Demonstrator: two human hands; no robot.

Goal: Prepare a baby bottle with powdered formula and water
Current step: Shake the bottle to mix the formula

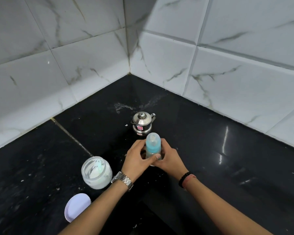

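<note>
One baby bottle (153, 146) sits in the grip of both the left hand (137, 160) and right hand (169, 161), its base hidden, beside one open powder jar (96, 172), one loose lid (77, 206), one steel pot (142, 122).

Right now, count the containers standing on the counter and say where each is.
3. The baby bottle sits centre, gripped by both hands; the steel pot stands just behind it; the open powder jar stands to its left. Others may lie outside view.

Dim, soft light; glare streaks the black counter (225, 143), edges perhaps slightly bowed.
</note>
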